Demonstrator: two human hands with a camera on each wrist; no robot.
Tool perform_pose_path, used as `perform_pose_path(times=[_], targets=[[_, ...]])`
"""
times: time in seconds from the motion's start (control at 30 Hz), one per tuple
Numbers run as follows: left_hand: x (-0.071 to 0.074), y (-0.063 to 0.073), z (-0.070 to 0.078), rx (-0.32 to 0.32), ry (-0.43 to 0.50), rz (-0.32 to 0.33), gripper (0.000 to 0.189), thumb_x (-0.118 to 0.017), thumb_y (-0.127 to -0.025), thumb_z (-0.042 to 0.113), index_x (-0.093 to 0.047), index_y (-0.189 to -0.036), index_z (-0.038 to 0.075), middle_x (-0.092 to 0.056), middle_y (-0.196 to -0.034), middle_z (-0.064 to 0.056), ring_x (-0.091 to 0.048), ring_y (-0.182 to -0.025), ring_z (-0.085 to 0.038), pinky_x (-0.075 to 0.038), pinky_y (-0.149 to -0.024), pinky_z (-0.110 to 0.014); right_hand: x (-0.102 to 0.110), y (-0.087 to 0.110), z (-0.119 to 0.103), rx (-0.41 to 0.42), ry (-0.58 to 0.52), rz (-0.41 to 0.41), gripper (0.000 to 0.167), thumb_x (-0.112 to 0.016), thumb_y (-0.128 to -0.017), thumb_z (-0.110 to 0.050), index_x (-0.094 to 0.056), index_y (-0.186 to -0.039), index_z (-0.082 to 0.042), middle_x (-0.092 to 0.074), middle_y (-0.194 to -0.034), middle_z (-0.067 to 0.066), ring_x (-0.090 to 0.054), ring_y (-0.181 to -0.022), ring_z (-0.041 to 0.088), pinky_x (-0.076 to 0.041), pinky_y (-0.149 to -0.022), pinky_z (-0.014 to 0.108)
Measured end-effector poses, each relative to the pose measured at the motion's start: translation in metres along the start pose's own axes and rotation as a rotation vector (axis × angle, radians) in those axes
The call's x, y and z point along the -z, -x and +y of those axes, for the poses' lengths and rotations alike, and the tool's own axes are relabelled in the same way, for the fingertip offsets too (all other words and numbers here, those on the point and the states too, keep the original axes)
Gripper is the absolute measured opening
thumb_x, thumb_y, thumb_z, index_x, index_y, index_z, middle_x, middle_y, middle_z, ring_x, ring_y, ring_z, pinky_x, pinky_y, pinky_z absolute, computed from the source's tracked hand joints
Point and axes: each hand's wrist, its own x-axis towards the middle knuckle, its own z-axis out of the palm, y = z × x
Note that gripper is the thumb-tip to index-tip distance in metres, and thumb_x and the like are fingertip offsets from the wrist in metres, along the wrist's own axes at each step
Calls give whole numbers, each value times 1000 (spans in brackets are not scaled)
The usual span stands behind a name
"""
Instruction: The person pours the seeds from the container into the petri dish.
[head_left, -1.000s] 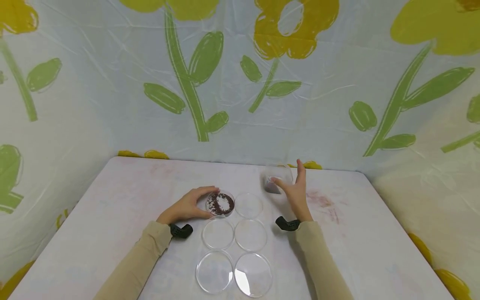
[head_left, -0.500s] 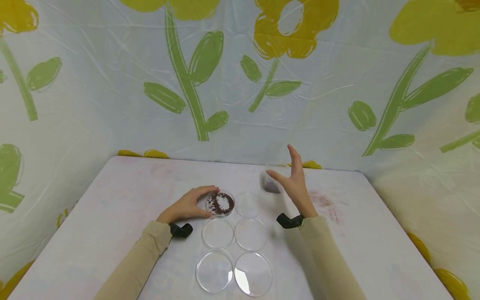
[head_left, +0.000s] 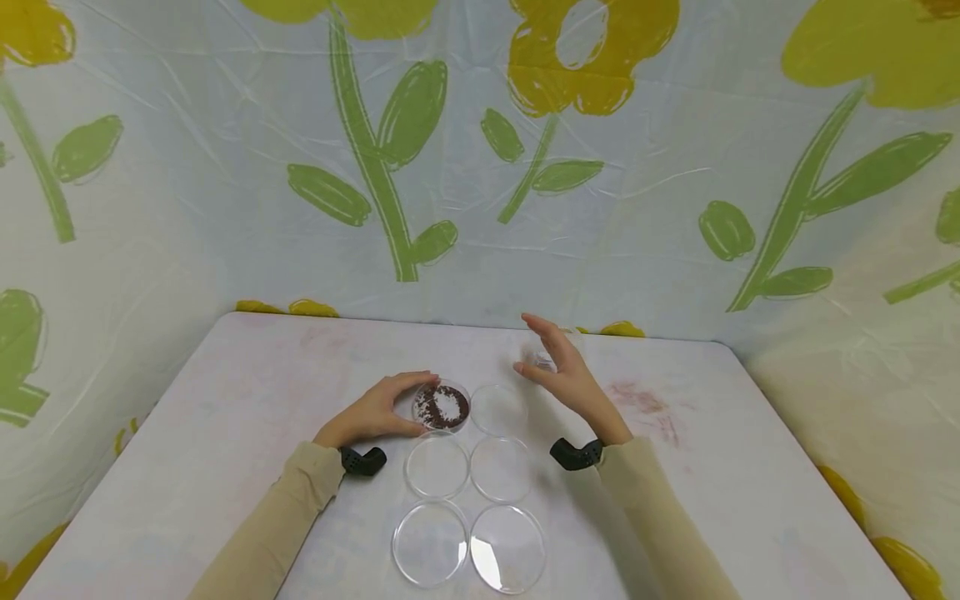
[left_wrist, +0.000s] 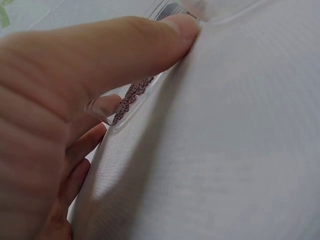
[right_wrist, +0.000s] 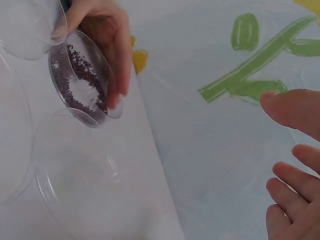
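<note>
My left hand [head_left: 375,410] holds a clear petri dish [head_left: 441,407] by its sides, thumb at the near edge and fingers round the far edge. Small dark red-brown grains lie in it, in a rough ring around a bare patch. In the left wrist view the thumb covers part of the dish [left_wrist: 134,95]. My right hand [head_left: 573,379] is in the air to the right, fingers apart and holding nothing. Behind it, partly hidden, stands a clear container [head_left: 536,358]. The right wrist view shows the right hand's fingers [right_wrist: 290,185] loosely spread.
A clear round dish [head_left: 498,410] lies right of the held one. Several more stand nearer in two columns, among them one dish [head_left: 437,465] and another dish [head_left: 507,550]. The white table [head_left: 300,367] meets a flower-printed cloth [head_left: 465,250] at the back.
My right hand has come away from beside the clear container, rising first, then shifting left and lower in front of it. My left hand and the dishes stay as they were.
</note>
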Motion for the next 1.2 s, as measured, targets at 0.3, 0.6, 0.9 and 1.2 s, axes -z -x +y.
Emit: perform_pose_path(times=[0.3, 0.6, 0.9, 1.2], targets=[[1, -1, 1, 6, -3, -5, 82, -87, -74, 31, -50, -146, 13, -48, -149, -5, -36, -142, -28, -25, -116, -50, -11, 14, 24, -18, -20, -193, 74, -74, -88, -7, -38, -152, -10, -38, -155, 11, -31, -145, 26, -21, -118, 49], [1, -1, 1, -16, -41, -7, 84, -86, -75, 30, -48, -147, 11, -47, -150, -8, -36, -142, -30, -26, -115, -51, -13, 27, 43, -29, -26, -328, 80, -78, -81, -2, -38, -150, -1, -36, -156, 14, -25, -146, 32, -16, -117, 57], [0, -1, 1, -18, -50, -6, 83, -86, -75, 30, -48, -147, 11, -46, -151, -9, -36, -142, -30, -25, -116, -51, -13, 34, 56, -25, -22, -379, 90, -83, -73, -1, -35, -150, 2, -33, -156, 18, -22, -147, 35, -15, -115, 21], [-1, -2, 1, -1, -48, -15, 83, -85, -76, 31, -47, -148, 13, -45, -151, -7, -35, -143, -29, -24, -116, -51, -13, 35, 60, -34, -39, -406, 84, -78, -81, -3, -35, -152, -4, -32, -159, 11, -20, -149, 26, -14, -113, 16]])
